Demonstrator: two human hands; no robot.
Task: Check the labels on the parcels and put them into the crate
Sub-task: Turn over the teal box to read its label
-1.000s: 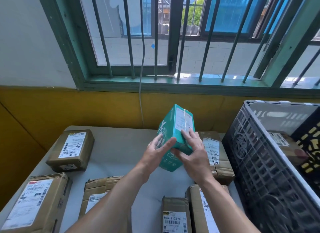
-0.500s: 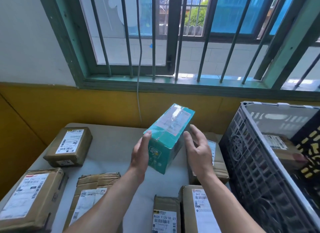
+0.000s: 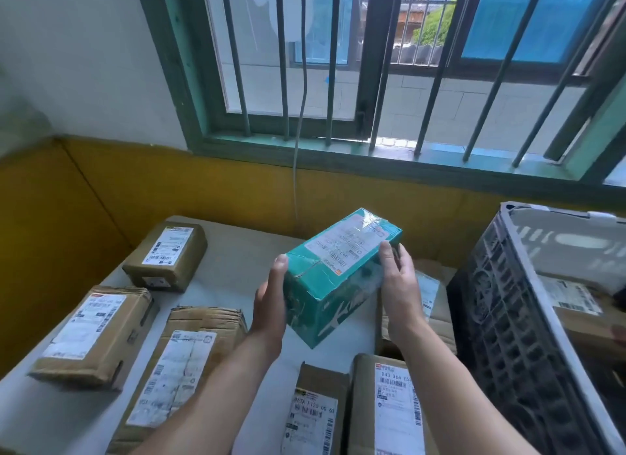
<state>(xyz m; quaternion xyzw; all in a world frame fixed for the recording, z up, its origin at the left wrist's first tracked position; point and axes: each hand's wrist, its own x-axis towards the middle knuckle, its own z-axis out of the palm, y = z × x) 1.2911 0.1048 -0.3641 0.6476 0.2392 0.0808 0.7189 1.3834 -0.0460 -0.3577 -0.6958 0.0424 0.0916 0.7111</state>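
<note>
I hold a teal box (image 3: 333, 285) above the middle of the table, its white label facing up and towards me. My left hand (image 3: 269, 305) grips its left side, thumb on the top edge. My right hand (image 3: 401, 292) grips its right side, thumb over the top. To the right stands the dark grey plastic crate (image 3: 501, 312), with a labelled brown parcel (image 3: 576, 305) inside. Several brown cardboard parcels with white labels lie on the table: one at the back left (image 3: 166, 254), one at the left edge (image 3: 95, 332), one in front of it (image 3: 179, 370).
Two more parcels (image 3: 318, 414) (image 3: 389, 407) lie at the near edge under my arms, and another (image 3: 430, 302) sits behind my right hand beside the crate. The grey table (image 3: 230, 281) stands against a yellow wall under a barred window. A thin cable (image 3: 298, 142) hangs down the wall.
The teal box has been turned from standing on end to lying tilted with its label on top. Both hands shifted to its sides, and it has come nearer to me.
</note>
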